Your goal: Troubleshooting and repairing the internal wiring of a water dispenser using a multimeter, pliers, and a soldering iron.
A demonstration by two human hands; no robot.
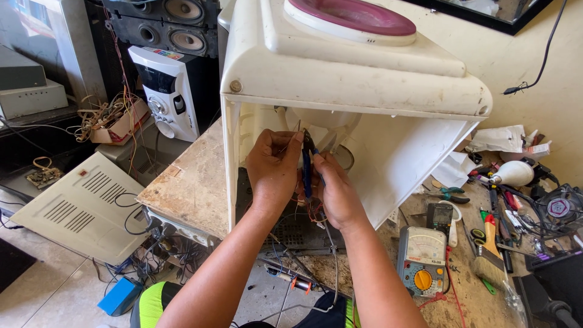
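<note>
We have the cream plastic dispenser housing (358, 79) tipped on its side across the worn table (194, 182), its open back facing us so the wiring inside is reachable. Our left hand (273, 170) pinches thin wires (285, 146), its grip closed on them to hold them steady. Our right hand (337, 191) closes its grip around blue-handled pliers (307, 167), tip up at the wires.

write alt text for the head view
Two bare hands work inside the open back of a cream appliance casing: the right hand holds blue-handled pliers, the left hand pinches a thin wire. A multimeter lies nearby.
</note>
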